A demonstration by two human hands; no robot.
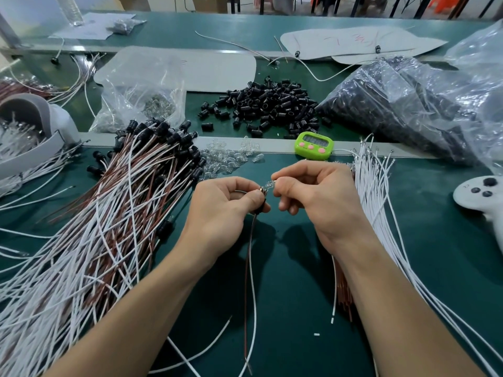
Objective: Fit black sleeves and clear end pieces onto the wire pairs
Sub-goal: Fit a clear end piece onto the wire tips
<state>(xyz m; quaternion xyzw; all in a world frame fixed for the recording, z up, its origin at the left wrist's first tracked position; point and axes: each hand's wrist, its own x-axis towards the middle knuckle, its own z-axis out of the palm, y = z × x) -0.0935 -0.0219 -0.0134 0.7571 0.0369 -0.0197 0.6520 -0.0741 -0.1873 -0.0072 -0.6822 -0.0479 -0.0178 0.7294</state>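
Observation:
My left hand [221,210] pinches a black sleeve [260,204] threaded on a brown-and-white wire pair [250,281] that hangs down toward me. Just right of it, my right hand [317,198] holds a clear end piece [269,185] at the sleeve's top, touching the wire tips. Loose black sleeves [268,104] lie heaped behind the table's grey strip. Small clear end pieces [231,156] are scattered on that strip. A big pile of finished pairs with sleeves [130,191] spreads to the left.
Bare white and brown wires [381,202] fan out on the right. A green timer [314,145] sits ahead, a white controller [481,194] far right. Plastic bags of sleeves [408,104] and of clear pieces [144,99] lie behind, with a grey headset [32,123] at left.

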